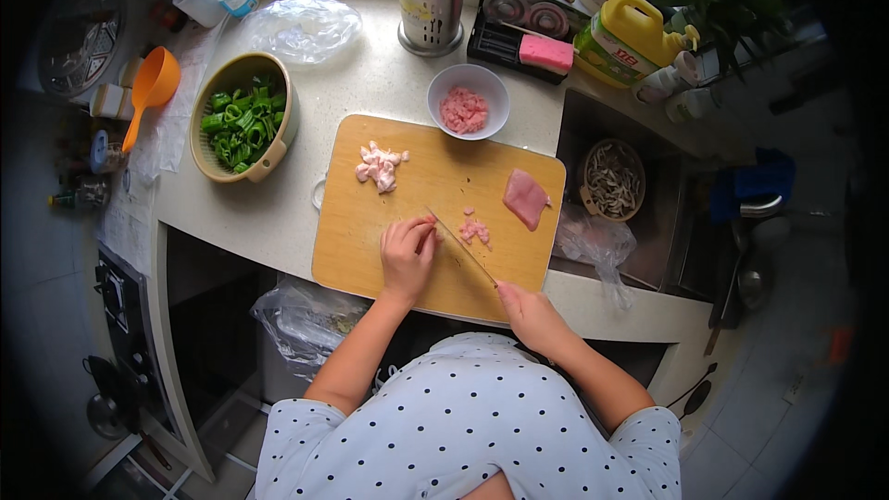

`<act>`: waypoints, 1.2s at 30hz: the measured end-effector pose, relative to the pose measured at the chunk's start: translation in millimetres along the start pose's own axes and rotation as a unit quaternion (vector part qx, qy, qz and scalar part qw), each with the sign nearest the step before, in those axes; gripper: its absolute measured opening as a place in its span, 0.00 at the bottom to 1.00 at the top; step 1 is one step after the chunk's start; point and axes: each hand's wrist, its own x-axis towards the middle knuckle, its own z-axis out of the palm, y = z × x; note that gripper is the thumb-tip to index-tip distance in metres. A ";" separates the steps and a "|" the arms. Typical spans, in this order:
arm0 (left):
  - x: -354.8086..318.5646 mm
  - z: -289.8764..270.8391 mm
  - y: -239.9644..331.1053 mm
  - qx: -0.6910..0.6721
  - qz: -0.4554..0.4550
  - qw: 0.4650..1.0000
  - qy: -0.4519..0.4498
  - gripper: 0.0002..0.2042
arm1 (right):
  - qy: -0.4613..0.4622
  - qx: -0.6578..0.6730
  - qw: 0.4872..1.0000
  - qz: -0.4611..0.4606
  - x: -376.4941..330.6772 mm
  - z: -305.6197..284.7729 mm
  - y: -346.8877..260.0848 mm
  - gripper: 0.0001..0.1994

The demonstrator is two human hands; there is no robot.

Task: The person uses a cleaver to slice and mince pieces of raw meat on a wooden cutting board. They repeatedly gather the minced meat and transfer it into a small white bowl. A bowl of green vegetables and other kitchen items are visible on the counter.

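Observation:
My right hand (534,317) grips the handle of a kitchen knife (468,253), whose blade points away to the left over the wooden cutting board (370,241). My left hand (407,255) rests on the board with its fingers curled against the blade's left side; what lies under the fingertips is hidden. Just right of the blade is a small heap of diced pink meat (475,231). A larger slab of raw meat (526,199) lies on the board's right side. Pale, fatty pieces (380,167) are piled at its far left.
A white bowl of chopped meat (464,109) stands at the board's far edge. Left of the board is a basket of cut green peppers (244,123). The sink (648,250) at right holds a bowl of greyish strips (613,181). A utensil holder (431,18) stands behind.

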 end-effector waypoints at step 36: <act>50.8 -21.8 -11.4 -0.100 0.150 0.969 -0.170 0.06 | 0.005 0.033 0.998 0.061 1.2 -12.7 13.4 0.23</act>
